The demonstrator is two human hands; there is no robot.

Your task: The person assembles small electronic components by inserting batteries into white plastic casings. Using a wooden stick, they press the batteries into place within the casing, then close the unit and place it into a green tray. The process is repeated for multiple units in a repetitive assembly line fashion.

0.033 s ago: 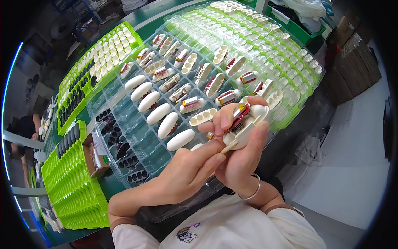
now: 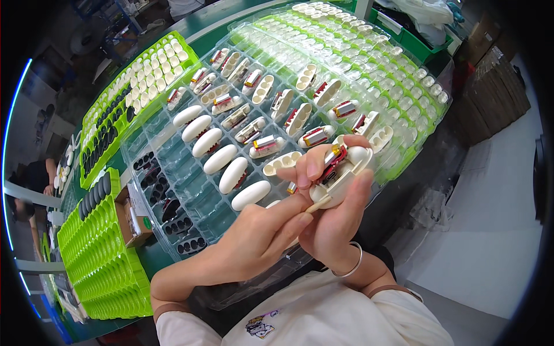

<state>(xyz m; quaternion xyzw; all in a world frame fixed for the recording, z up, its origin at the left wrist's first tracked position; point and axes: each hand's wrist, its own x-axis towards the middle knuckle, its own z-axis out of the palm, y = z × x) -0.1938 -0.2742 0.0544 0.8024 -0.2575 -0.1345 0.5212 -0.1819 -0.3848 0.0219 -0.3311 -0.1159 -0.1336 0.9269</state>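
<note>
My right hand (image 2: pixel 337 216) is closed around a white oval plastic casing (image 2: pixel 340 187), tilted in front of me. Inside it sits a red part with a yellow-taped end (image 2: pixel 336 157), partly covered by my fingers. My left hand (image 2: pixel 262 233) pinches a thin beige stick (image 2: pixel 318 203) between thumb and forefinger. Its tip meets the casing's lower end; the exact contact is too small to tell. Just beyond my hands lies a clear compartment tray (image 2: pixel 187 179) with white closed casings (image 2: pixel 251 195), open ones holding red and silver parts (image 2: pixel 267 144), and bare hollow halves (image 2: pixel 283 163).
Black shells (image 2: pixel 190 245) fill the tray's left edge. Beside it are a green ribbed tray (image 2: pixel 101 259), a small cardboard box (image 2: pixel 135 222) and a green tray of white and black pieces (image 2: pixel 153 75). Clear-and-green trays (image 2: pixel 369 75) stand behind. Another person's hand (image 2: pixel 49 187) shows far left.
</note>
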